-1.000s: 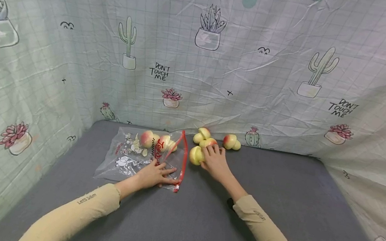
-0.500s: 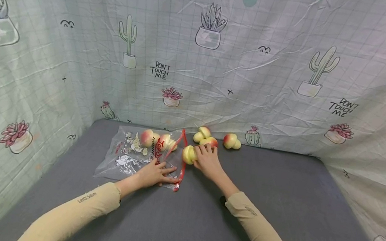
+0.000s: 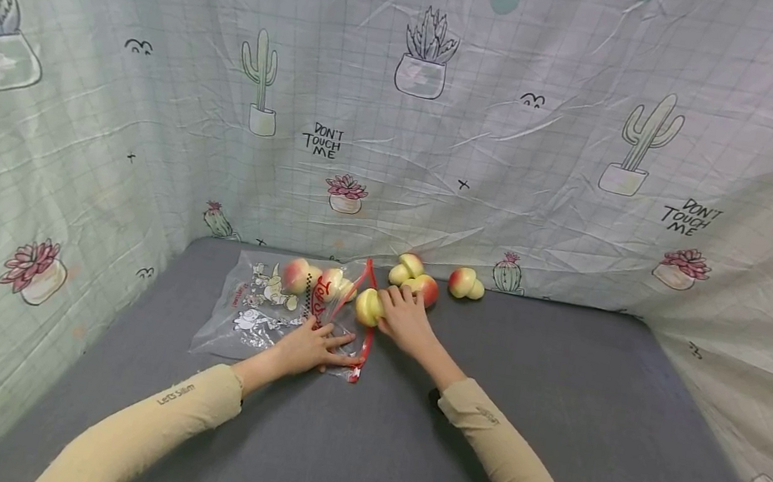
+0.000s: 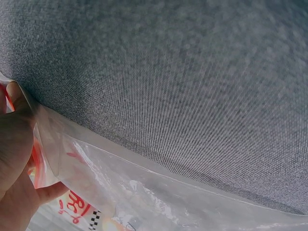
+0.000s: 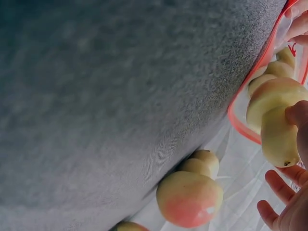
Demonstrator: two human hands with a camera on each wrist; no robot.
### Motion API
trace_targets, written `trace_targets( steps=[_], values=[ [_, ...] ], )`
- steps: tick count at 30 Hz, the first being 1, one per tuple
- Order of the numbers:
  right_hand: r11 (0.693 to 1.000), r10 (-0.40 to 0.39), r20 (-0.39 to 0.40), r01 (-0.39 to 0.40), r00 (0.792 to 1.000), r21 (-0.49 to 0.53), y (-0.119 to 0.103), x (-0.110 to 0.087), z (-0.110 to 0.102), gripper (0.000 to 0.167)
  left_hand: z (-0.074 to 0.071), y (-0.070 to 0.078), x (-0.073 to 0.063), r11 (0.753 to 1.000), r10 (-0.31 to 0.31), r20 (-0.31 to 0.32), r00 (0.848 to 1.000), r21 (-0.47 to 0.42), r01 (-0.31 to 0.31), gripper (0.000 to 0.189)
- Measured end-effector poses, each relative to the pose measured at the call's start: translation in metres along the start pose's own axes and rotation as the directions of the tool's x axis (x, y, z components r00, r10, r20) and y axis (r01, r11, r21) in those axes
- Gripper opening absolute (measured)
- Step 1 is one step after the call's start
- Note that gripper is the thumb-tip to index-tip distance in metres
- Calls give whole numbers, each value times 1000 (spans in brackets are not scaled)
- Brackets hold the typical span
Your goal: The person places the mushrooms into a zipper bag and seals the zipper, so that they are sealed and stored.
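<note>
In the head view my right hand [image 3: 407,318] holds a yellow-and-red toy mushroom [image 3: 369,307] at the bag's red-rimmed opening. In the right wrist view the thumb lies against the thick pale stem of this held toy mushroom [image 5: 279,130], while other fingers stand apart from it. My left hand [image 3: 303,346] holds a clear plastic bag [image 3: 216,332] near its lower opening corner, fingers spread. In the left wrist view the bag's film [image 4: 139,183] lies around the left hand [image 4: 17,178]. Toy mushrooms [image 3: 299,276] show through the film inside the bag.
Right of the bag, loose toy mushrooms [image 3: 408,267] lie near the back edge, one [image 3: 424,289] just behind my right hand. Another toy mushroom [image 3: 465,283] lies farther right. A patterned cloth [image 3: 519,169] hangs around the back and sides of the grey tabletop [image 3: 521,397].
My right hand has moved left with the toy mushroom, from beside the other mushrooms to the bag's opening. The left hand has stayed on the bag.
</note>
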State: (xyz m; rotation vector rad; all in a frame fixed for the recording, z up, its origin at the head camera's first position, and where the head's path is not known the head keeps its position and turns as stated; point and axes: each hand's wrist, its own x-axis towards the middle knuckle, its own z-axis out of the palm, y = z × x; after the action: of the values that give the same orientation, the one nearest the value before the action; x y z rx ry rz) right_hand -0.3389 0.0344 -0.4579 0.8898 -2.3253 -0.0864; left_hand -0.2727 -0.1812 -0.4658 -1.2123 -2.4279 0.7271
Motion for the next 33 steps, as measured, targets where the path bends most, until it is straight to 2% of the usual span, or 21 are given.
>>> trace_targets(
  steps=[13, 23, 26, 29, 33],
  values=[
    [995, 73, 100, -79, 992, 57, -3, 9, 8, 38, 0, 1, 1, 1000, -2, 23, 1000, -13, 3, 57],
    [993, 70, 176, -85, 982, 77, -7, 15, 9, 39, -1, -2, 1, 1000, 22, 1, 1000, 10, -22, 58],
    [994, 65, 172, -79, 983, 80, -8, 16, 9, 39, -1, -5, 1, 999, 37, -8, 999, -17, -37, 57],
    [992, 69, 170, -86, 983, 92, -7, 15, 10, 39, -1, -9, 2, 995, 56, -1, 998, -81, -56, 57],
    [990, 86, 162, -102, 983, 96, -5, 14, 11, 39, -3, -14, 5, 984, 88, 56, 995, -160, -78, 58]
  ],
)
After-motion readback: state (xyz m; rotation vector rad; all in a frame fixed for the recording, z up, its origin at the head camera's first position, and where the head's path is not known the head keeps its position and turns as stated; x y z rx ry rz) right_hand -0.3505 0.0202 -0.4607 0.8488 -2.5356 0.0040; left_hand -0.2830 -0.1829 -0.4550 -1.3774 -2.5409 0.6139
